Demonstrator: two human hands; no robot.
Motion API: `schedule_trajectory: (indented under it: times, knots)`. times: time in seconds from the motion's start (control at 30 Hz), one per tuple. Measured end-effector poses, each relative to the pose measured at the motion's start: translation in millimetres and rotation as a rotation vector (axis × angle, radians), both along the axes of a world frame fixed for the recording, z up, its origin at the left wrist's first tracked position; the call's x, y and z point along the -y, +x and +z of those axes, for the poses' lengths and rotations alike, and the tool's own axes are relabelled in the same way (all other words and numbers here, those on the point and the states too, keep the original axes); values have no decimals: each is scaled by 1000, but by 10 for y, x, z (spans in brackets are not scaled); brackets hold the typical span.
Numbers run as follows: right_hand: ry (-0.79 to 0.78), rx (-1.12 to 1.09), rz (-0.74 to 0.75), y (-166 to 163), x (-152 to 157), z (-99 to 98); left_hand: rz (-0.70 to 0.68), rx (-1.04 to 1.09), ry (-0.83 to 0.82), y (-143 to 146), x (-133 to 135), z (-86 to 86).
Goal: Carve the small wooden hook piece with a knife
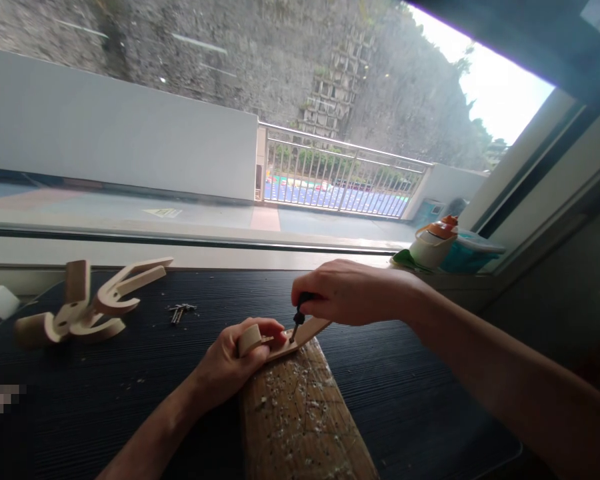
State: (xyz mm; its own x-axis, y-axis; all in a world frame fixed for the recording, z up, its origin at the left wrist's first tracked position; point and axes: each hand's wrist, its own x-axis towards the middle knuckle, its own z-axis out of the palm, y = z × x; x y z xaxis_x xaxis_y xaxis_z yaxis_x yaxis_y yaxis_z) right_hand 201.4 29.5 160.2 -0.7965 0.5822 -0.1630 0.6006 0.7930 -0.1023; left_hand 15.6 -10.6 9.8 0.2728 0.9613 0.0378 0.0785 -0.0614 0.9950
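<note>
My left hand (245, 343) is closed around the curved end of a pale wooden hook (311, 329), which it holds down on the far end of a thick wooden block (300, 420). The block's top is pocked with small holes and pale flecks. From above, my right hand (337, 290) grips the black handle of a screwdriver (299, 317). The tool's metal shaft points down and its tip meets the flat part of the hook. Whether a screw sits under the tip is too small to tell.
Several pale wooden hook pieces (113, 293) lie together on the dark table (180, 413) at the left. Beside them is a small pile of screws (181, 312). A bottle with an orange top (433, 245) and a teal container (473, 252) stand by the window at the right.
</note>
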Motion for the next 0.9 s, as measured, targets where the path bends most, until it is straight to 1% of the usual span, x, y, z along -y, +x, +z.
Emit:
schedule_trajectory:
  times: [0.17, 0.27, 0.37, 0.43, 0.57, 0.63, 0.9]
  knots:
    - [34, 7, -78, -13, 0, -78, 0, -13, 15, 15, -12, 11]
    - [104, 49, -144, -57, 21, -115, 13, -12, 23, 25, -4, 28]
    - [175, 104, -182, -90, 34, -100, 16, 4, 31, 28, 7, 39]
    - [175, 118, -149, -90, 31, -45, 17, 9, 35, 26, 12, 41]
    - [101, 98, -26, -74, 10, 96, 14, -2, 42, 20, 16, 36]
    - [70, 104, 14, -78, -2, 130, 9, -8, 43, 19, 14, 33]
    - [48, 83, 26, -60, -24, 46, 20, -75, 69, 13, -5, 24]
